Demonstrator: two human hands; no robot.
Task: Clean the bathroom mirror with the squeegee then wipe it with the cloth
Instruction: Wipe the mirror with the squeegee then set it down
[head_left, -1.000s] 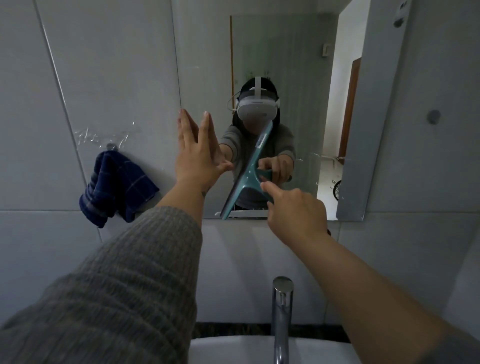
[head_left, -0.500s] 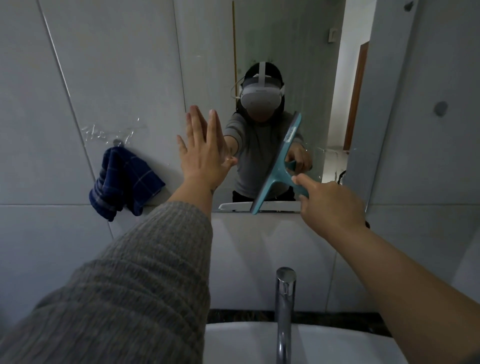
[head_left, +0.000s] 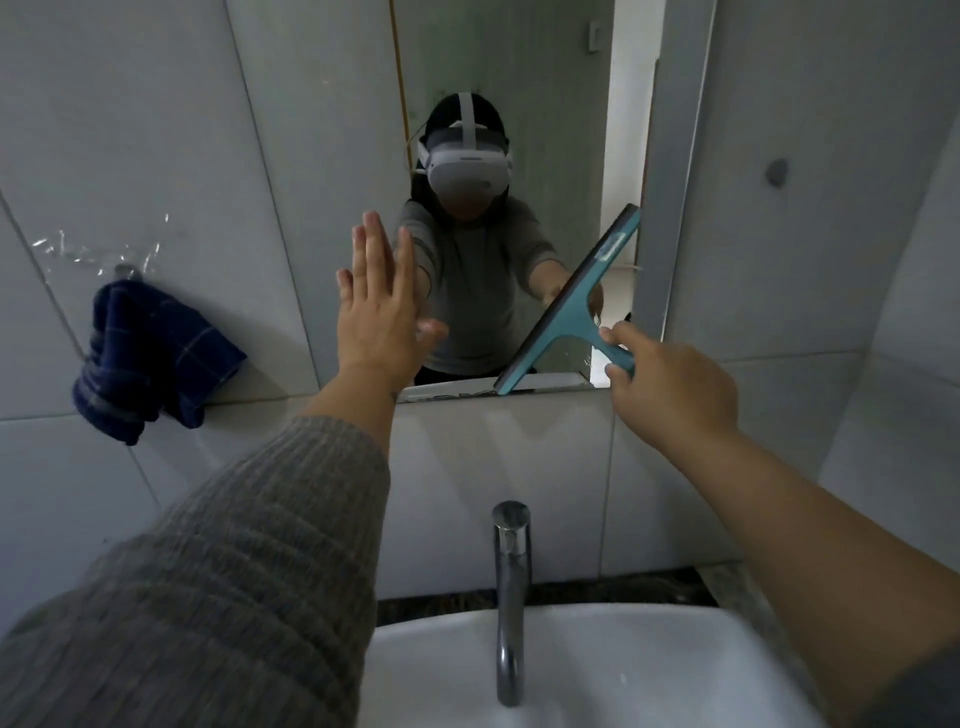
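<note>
The bathroom mirror (head_left: 545, 130) hangs on the tiled wall in front of me. A teal squeegee (head_left: 569, 306) leans diagonally against the mirror's lower right part, its lower end at the bottom edge. My right hand (head_left: 670, 389) grips its handle. My left hand (head_left: 379, 317) is flat with fingers spread, palm pressed on the mirror near its left edge. A dark blue checked cloth (head_left: 150, 358) hangs from a hook on the wall left of the mirror, apart from both hands.
A chrome tap (head_left: 511, 592) rises over the white sink (head_left: 623, 670) directly below my arms. Grey wall tiles surround the mirror, and a side wall closes in on the right. The mirror reflects a person wearing a headset.
My right hand has dragged the squeegee rightward across the mirror, from near the middle to its right edge. My left hand stays flat on the glass.
</note>
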